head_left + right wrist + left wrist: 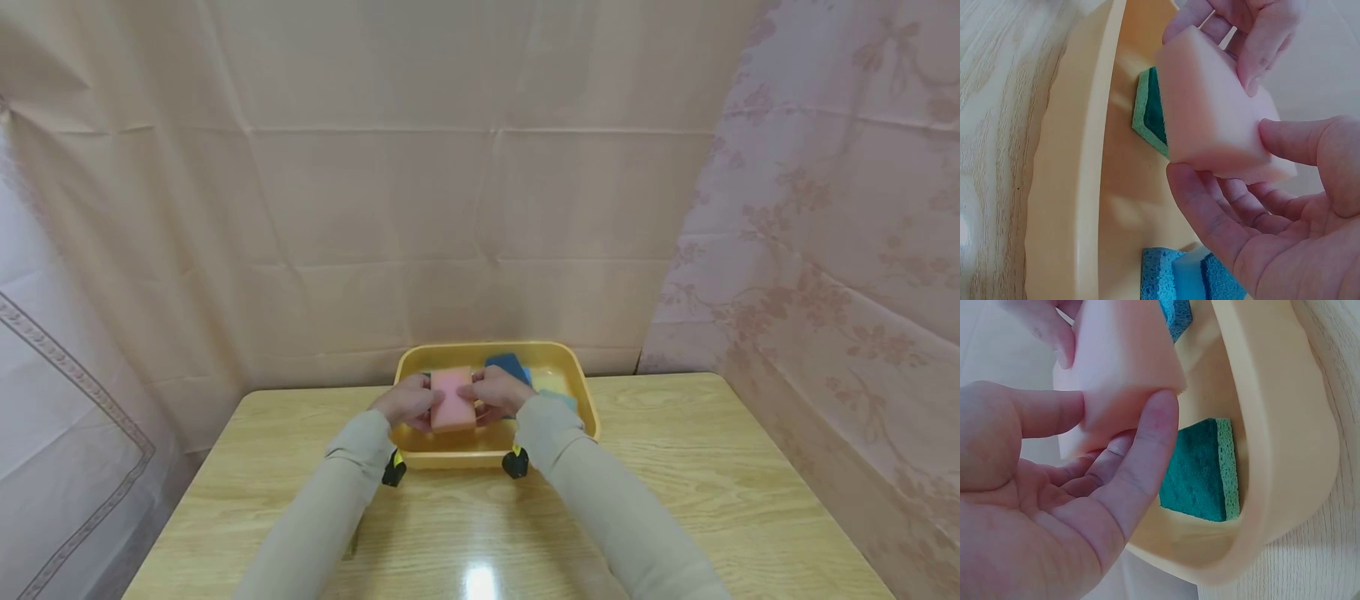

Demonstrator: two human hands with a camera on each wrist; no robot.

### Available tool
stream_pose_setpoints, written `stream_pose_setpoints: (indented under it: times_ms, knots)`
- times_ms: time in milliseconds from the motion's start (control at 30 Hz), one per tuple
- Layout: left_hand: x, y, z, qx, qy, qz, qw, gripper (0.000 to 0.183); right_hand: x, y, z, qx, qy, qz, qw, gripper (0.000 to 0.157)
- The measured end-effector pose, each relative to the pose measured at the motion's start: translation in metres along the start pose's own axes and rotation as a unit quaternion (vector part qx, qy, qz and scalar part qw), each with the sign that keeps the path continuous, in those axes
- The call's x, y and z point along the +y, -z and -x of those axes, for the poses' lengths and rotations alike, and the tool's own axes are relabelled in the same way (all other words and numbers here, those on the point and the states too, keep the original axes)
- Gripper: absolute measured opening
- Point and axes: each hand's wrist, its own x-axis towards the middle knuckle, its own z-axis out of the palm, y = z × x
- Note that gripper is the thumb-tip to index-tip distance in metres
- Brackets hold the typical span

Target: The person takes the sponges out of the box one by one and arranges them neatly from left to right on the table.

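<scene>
A pink sponge (453,398) is held up between both hands, over a yellow tray (450,459). My left hand (408,401) pinches its left side, thumb on the upper face and fingers beneath. From the other side my right hand (498,390) grips it the same way, as the right wrist view shows with the sponge (1210,106) between thumb and fingers. Below, inside the tray, lies a green sponge (1200,472) with a darker scouring face. Blue sponges (1163,272) lie in the tray under the right hand.
A dark blue sponge (508,364) and a pale greenish one (558,399) lie in the tray's right part. The tray stands at the back of a wooden table (660,467), close to a beige curtain (450,208). Patterned cloth (825,275) hangs on the right.
</scene>
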Motion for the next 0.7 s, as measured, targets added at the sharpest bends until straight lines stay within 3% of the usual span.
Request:
stream_pose_setpoints:
  times_ms: [700]
  knots:
    - [-0.005,0.0,0.014,0.026,-0.023,-0.038,0.9987,0.025,0.007,-0.002,0.007,-0.021,0.032,0.0,0.999,0.041]
